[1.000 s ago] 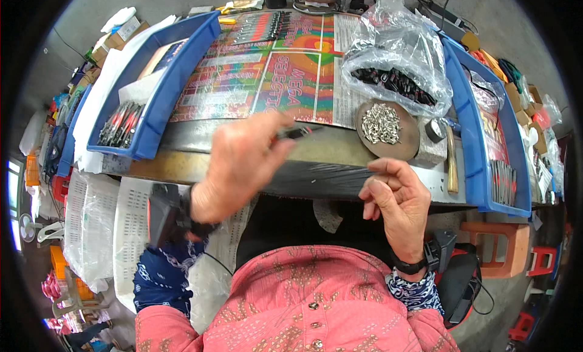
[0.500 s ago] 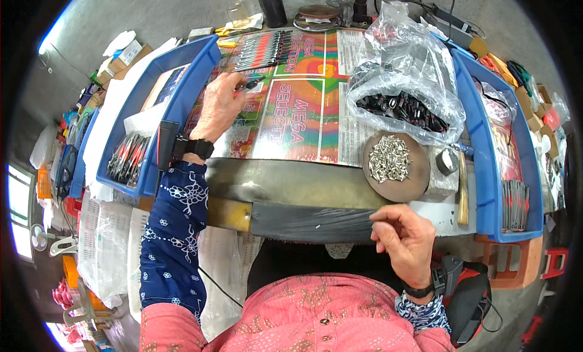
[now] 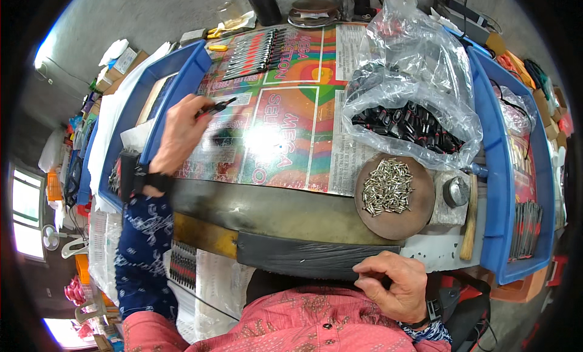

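Observation:
My left hand (image 3: 182, 130) is closed on a slim black-and-red pen-like piece (image 3: 218, 106), whose dark end points up and right over the printed sheet (image 3: 237, 154). Beyond it, several similar black, red and silver pieces (image 3: 252, 51) lie side by side in a row. Near the front edge, my right hand (image 3: 395, 285) is curled, thumb and forefinger almost together; whatever they hold is hidden. Just beyond that hand, a round brown dish (image 3: 419, 212) bears a pile of small silver metal parts (image 3: 387, 185). Behind it lies an open clear plastic bag (image 3: 419, 48) of black-and-red plastic parts (image 3: 413, 127).
Blue trays stand left (image 3: 155, 100) and right (image 3: 489, 194), each with slim pieces inside. Right of the dish are a round metal tin (image 3: 456, 191) on a block and a brush (image 3: 469, 221). A black pad (image 3: 316, 255) covers the table's front edge.
My left hand has moved left and nearer to me, away from the row, with the slim piece in it. My right hand stays curled near the front edge. The view has shifted a little.

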Action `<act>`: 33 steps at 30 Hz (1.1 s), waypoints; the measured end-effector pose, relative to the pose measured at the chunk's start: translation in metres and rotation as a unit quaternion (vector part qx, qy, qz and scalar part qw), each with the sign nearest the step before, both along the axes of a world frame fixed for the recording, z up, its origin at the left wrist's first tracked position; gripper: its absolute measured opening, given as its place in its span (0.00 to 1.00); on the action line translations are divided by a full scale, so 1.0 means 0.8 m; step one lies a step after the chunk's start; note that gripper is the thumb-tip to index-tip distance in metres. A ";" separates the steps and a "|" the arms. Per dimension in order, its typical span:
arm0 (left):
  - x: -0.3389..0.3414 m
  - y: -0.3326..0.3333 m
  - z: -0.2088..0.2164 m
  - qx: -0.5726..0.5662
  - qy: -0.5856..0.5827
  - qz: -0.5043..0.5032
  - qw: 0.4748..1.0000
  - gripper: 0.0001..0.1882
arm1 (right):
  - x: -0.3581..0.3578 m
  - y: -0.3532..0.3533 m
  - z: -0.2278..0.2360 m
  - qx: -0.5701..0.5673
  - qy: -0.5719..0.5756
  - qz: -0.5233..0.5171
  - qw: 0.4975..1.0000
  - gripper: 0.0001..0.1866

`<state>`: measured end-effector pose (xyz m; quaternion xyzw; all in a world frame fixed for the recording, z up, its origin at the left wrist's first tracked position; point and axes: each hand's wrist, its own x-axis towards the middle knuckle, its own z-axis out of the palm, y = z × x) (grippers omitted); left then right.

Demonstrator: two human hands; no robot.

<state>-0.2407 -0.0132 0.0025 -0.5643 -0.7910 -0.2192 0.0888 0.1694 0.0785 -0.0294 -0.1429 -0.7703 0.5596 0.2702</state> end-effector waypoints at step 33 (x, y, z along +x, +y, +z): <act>-0.058 0.115 -0.046 0.047 -0.018 -0.072 0.996 0.13 | -0.002 0.000 -0.001 0.055 -0.026 -0.042 0.997 0.08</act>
